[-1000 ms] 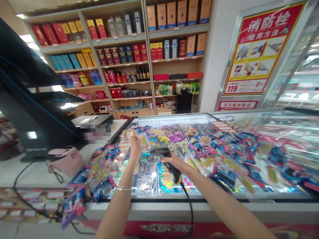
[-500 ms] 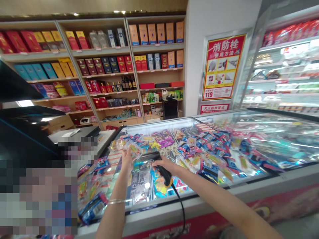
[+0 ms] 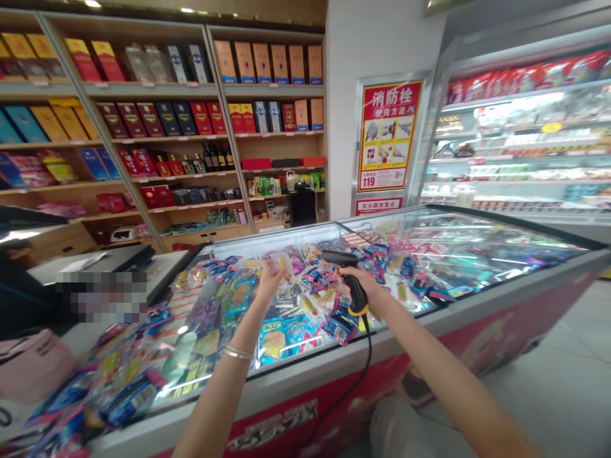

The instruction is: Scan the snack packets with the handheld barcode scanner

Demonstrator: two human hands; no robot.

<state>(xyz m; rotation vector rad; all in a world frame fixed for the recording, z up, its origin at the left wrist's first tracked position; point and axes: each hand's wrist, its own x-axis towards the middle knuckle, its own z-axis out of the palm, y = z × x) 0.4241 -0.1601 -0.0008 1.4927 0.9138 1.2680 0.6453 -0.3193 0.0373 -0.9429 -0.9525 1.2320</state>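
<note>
My left hand (image 3: 272, 280) is closed on a small clear plastic packet (image 3: 282, 261) with something yellowish inside, held over the glass top of a chest freezer (image 3: 224, 375). In my right hand (image 3: 365, 285) is a black barcode scanner (image 3: 357, 294) with a yellow ring at the base of its grip. Its head points left, toward the packet, and the two are apart. A black cord (image 3: 368, 350) hangs from the scanner down the freezer's front. Beneath and beside my hands lies a loose pile of blue-and-pink packets (image 3: 340, 327) and clear packets (image 3: 312, 308) on the glass.
More blue packets (image 3: 131, 397) lie at the freezer's near left corner, beside a pink bag (image 3: 38, 366). A counter (image 3: 95, 264) adjoins on the left. Shelves of boxed bottles (image 3: 172, 121) stand behind, with a lit display fridge (image 3: 520, 133) at right.
The view has turned right. Both hands have moved right along the freezer, the left still holding a clear packet and the right the scanner, which is now above the packet pile.
</note>
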